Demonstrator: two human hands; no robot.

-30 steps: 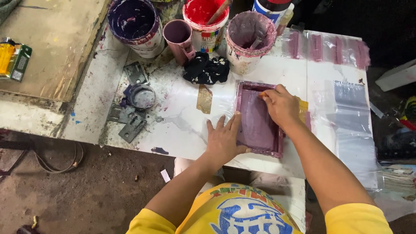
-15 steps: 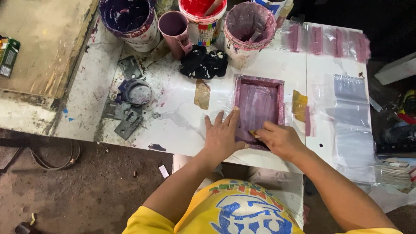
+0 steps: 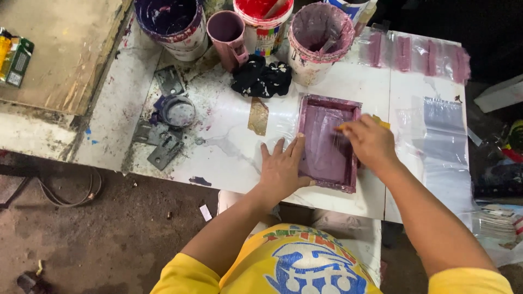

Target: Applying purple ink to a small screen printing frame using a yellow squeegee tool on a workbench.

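A small purple-stained screen-printing frame (image 3: 328, 109) lies flat on the white table (image 3: 229, 147). My left hand (image 3: 282, 169) rests flat on the table, fingers spread, pressing against the frame's left edge. My right hand (image 3: 369, 142) is over the frame's right half, closed on a small yellow squeegee (image 3: 340, 128) whose tip touches the mesh. Most of the squeegee is hidden under my fingers.
Along the table's back stand a purple paint bucket (image 3: 173, 22), a mauve mug (image 3: 229, 31), a red paint tub (image 3: 265, 19) and a pink-stained tub (image 3: 318, 38). A black rag (image 3: 261, 79) lies before them. Metal clamps (image 3: 163, 144) sit left; clear plastic bags (image 3: 436, 130) right.
My right hand swept from the frame's far right corner down to its near edge, then back up to the middle. My left hand stayed at the frame's left edge.
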